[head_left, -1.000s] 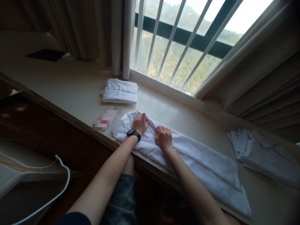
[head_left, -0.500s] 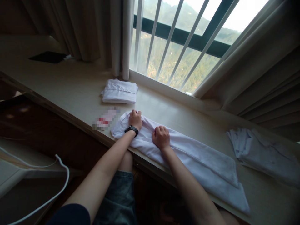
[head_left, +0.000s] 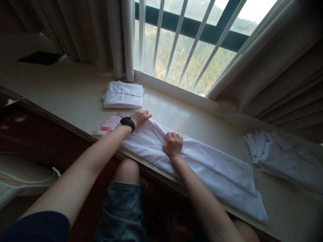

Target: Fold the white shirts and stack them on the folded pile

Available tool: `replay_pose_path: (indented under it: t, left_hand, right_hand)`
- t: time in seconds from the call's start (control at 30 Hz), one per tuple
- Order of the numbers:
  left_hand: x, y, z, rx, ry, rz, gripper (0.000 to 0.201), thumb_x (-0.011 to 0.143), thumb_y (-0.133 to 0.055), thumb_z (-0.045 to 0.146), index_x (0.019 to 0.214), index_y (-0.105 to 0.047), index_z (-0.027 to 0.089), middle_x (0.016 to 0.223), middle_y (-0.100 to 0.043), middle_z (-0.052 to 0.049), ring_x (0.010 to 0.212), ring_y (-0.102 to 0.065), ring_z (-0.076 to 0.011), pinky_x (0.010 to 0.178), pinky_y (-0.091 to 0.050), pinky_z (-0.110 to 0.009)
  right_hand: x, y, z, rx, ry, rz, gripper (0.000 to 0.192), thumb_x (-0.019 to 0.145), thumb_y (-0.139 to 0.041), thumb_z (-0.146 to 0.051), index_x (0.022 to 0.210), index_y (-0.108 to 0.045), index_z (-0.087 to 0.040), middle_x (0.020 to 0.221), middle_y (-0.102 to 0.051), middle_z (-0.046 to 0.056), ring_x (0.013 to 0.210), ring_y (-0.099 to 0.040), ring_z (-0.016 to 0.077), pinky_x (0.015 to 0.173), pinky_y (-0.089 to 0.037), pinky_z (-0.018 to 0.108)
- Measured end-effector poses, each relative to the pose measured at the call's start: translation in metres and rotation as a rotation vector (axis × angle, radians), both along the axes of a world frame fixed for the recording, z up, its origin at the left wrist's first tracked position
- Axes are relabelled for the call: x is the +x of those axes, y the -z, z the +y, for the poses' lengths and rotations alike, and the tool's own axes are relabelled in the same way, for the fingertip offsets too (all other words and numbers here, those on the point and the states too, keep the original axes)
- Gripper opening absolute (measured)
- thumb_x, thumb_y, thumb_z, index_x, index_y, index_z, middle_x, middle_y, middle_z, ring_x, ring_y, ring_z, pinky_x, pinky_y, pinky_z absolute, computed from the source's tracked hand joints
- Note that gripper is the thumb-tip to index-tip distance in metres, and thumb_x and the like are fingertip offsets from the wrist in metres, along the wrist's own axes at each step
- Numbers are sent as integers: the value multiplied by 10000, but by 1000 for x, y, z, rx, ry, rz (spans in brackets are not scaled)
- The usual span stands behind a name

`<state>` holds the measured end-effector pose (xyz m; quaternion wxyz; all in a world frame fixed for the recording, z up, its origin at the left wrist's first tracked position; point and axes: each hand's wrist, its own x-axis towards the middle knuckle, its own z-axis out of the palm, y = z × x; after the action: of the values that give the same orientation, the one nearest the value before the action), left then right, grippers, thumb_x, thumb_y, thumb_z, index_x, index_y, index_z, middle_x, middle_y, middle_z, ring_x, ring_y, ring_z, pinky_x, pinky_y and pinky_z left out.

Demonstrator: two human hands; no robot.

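Fingers of left hand (head_left: 138,117) pinching white garment (head_left: 204,154), right hand (head_left: 173,144) closed on it; folded bundle (head_left: 123,95) beyond; wristwatch (head_left: 127,122) overlapping blurred packet (head_left: 108,124).

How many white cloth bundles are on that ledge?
3: a folded bundle near the window, a long bundle under the right hand, and a rumpled bundle at far right. Layers may hide more.

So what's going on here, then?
Someone is handling a long white cloth laid along a pale ledge by the window. The left hand seems to pinch it near one end, while the right hand is curled closed on it farther along. A folded white bundle sits just beyond the left hand, and another white cloth lies off to the right.
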<state>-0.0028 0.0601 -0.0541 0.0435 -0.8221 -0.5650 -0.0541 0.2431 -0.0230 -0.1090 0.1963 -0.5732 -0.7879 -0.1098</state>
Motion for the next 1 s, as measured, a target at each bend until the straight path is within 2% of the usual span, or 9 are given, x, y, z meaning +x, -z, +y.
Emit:
replay_pose_path:
  t: [0.13, 0.33, 0.47, 0.53, 0.63, 0.73, 0.8, 0.9, 1.0]
  left_hand:
    - [0, 19, 3, 34, 11, -52, 321, 935, -416, 165, 933, -733, 214, 1071, -632, -151, 1080, -548, -285, 864, -413, -438]
    - [26, 10, 17, -59, -332, -153, 209, 815, -602, 219, 975, -732, 185, 1095, -673, -147, 1133, -535, -343, 982, -402, -546]
    - [69, -2, -4, -28, -44, -136, 397, 839, -594, 279, 1224, -682, 243, 1368, -624, -72, 1379, -413, -308, 1151, -295, -527]
    - [89, 4, -24, -18, 58, -166, 472, 938, -482, 341, 1392, -582, 259, 1519, -511, -51, 1464, -333, -299, 1193, -240, -538]
    - [103, 26, -45, -105, 30, -193, 544, 1030, -272, 452, 1507, -470, 281, 1607, -398, -43, 1506, -279, -320, 1208, -191, -582]
    - [100, 47, -49, -121, -15, -197, 586, 1034, -224, 504, 1544, -419, 294, 1638, -337, -41, 1532, -218, -323, 1230, -106, -588]
    - [96, 54, -46, -85, -53, -197, 610, 1020, -251, 538, 1559, -393, 292, 1649, -310, -54, 1541, -181, -338, 1230, -50, -603]
    - [94, 57, -42, -64, -99, -192, 645, 998, -289, 581, 1562, -389, 285, 1654, -294, -75, 1541, -163, -363, 1219, -8, -629]
    - [95, 57, -39, -74, -97, -184, 647, 992, -297, 593, 1560, -390, 299, 1656, -291, -70, 1537, -174, -368, 1216, -9, -634]
  right_hand:
    - [2, 0, 1, -47, -109, -6, 134, 817, -564, -148, 880, -672, -196, 970, -615, 110, 944, -491, 266, 809, -371, 372]
    - [0, -4, -1, -107, -148, 24, 302, 866, -551, -212, 1121, -710, -182, 1076, -637, 123, 1007, -507, 271, 875, -396, 378]
    - [-6, -6, 1, -113, -126, 15, 367, 960, -471, -288, 1231, -678, -151, 1195, -651, 143, 1083, -515, 289, 939, -398, 405]
    - [-9, -8, 1, -130, -120, 7, 392, 978, -451, -304, 1250, -670, -127, 1228, -653, 157, 1095, -530, 294, 962, -404, 412]
    - [-3, -14, -3, -177, -149, 14, 403, 978, -447, -281, 1267, -668, -107, 1257, -664, 158, 1112, -559, 284, 1007, -415, 396]
    - [24, -18, -15, -190, -139, 24, 427, 1006, -395, -278, 1323, -647, -141, 1348, -640, 122, 1272, -517, 274, 1119, -366, 406]
    - [56, -16, -27, -198, -12, 6, 481, 1030, -363, -347, 1436, -562, -181, 1477, -545, 108, 1407, -409, 316, 1172, -304, 513]
    - [113, -6, -48, -306, 161, -61, 539, 1046, -306, -464, 1546, -414, -293, 1619, -358, 62, 1492, -277, 381, 1147, -268, 672]
    - [169, 7, -66, -364, 167, -136, 531, 1057, -254, -452, 1565, -362, -339, 1652, -281, 15, 1530, -203, 357, 1169, -225, 688]
